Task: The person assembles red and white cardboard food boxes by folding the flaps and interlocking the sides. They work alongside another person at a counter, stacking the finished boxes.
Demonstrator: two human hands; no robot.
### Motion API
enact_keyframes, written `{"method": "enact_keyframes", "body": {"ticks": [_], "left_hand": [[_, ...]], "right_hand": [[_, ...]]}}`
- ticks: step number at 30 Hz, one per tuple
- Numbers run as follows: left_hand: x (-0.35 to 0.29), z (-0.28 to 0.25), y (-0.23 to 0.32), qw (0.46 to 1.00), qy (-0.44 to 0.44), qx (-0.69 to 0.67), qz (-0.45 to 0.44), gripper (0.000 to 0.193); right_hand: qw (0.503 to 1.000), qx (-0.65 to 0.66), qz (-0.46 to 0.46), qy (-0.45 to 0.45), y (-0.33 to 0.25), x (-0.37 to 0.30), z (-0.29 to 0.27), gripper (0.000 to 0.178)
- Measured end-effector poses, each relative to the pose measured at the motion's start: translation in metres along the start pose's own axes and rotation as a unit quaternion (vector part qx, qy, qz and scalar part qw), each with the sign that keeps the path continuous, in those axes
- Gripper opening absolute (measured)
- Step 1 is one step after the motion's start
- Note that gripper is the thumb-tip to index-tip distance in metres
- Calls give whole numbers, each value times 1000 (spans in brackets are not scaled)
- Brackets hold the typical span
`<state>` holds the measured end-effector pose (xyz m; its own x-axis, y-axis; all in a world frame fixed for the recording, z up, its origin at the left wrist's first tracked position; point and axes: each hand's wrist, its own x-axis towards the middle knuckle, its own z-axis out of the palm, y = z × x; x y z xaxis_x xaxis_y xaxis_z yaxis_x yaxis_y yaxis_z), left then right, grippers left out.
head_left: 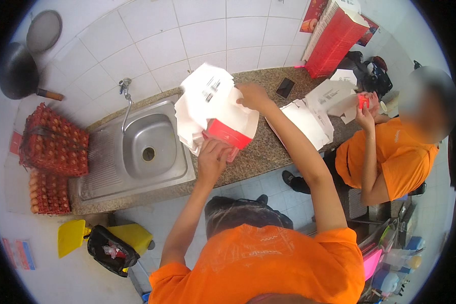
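A red and white paper carton (231,133), partly folded, lies over a stack of flat white cartons (198,91) on the counter beside the sink. My left hand (214,157) is closed at the carton's near red side, with its fingers curled on the edge. At the far right, my right hand (253,97) pinches the carton's white flap between thumb and fingers. More flat red pieces show under the carton, next to my left hand. The far end of the stack reaches over the sink's right rim.
A steel sink (152,147) with a tap (126,101) is at left, beside stacked red egg trays (53,142). More flat cartons (301,124), a phone (285,88) and a tall red carton stack (334,43) lie right. A co-worker (390,152) holds a small red box.
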<state>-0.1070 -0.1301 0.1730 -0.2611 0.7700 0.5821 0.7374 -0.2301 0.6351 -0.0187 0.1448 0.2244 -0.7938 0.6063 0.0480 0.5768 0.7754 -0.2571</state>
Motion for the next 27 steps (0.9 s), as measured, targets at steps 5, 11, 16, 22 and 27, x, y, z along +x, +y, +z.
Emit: {"method": "enact_keyframes", "body": {"ticks": [5,11,16,22,27], "left_hand": [[-5,2,0,997,54,51,5,18],[-8,2,-3,998,46,18,-36,18],[-9,5,-2,994,90,54,-11,20],[-2,-5,0,994,79,72,13,21],[1,-4,-1,993,82,82,21,22]], "right_hand": [[995,-43,73,-51,0,-1,3,53],[994,76,-15,-77,21,3,-3,50],[999,3,14,-35,19,-4,11,39],[988,80,100,84,-1,-13,13,41],[959,-10,-76,274,-24,-27,5,40]]}}
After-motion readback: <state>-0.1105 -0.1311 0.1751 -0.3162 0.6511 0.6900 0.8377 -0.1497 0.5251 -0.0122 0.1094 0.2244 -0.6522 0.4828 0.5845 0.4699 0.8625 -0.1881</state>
